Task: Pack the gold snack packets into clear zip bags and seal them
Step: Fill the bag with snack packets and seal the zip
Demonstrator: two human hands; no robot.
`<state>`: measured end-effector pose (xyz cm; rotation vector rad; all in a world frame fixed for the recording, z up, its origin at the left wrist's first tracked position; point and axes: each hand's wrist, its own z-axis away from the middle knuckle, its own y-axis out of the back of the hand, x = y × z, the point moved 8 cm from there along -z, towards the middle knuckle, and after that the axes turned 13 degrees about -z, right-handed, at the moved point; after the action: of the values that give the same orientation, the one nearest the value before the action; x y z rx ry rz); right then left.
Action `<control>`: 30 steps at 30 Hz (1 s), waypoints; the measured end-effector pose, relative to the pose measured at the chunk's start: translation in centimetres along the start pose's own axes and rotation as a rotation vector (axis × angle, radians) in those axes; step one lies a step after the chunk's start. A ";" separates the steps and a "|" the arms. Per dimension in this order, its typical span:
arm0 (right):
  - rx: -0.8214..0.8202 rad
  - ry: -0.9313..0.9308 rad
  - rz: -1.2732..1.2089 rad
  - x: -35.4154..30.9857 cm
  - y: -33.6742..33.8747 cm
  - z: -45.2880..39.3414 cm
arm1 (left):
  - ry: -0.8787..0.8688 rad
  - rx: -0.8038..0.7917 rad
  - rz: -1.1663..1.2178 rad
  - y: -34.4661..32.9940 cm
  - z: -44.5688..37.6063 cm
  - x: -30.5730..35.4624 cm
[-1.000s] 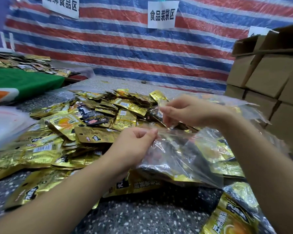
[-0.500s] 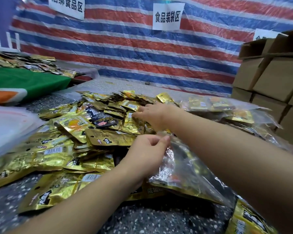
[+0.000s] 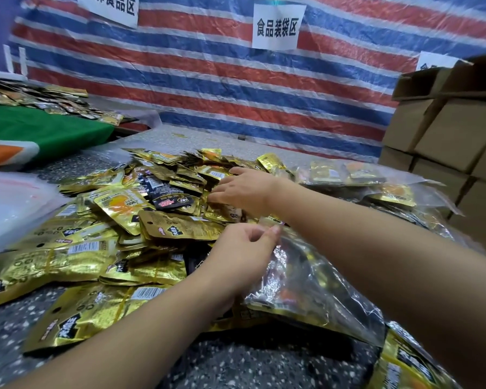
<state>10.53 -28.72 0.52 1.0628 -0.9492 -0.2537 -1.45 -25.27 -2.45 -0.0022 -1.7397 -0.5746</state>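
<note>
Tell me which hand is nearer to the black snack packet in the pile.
Right. The right hand lies on the pile just right of the black snack packet, its fingertips almost at the packet's edge. The left hand pinches the clear zip bag nearer the camera.

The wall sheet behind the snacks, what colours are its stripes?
The wall sheet has red, blue and white stripes, seen in the head view.
</note>
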 end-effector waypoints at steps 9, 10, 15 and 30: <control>0.228 -0.175 -0.688 1.4 0.6 2.4 | -0.005 -0.004 -0.001 -0.2 -0.3 -0.3; 0.249 -0.192 -0.739 1.5 0.4 2.4 | -0.004 0.001 -0.002 -0.2 -0.2 -0.3; 0.089 -0.179 -0.535 0.7 -0.7 1.5 | -0.005 0.007 0.009 -0.1 -0.1 -0.2; 1.078 -0.490 -2.034 7.7 2.5 18.2 | -0.029 -0.002 0.040 0.1 0.8 0.9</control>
<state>0.56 -43.47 9.47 2.7686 0.0944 -1.8476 -2.35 -25.15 -1.72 -0.0470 -1.7634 -0.5496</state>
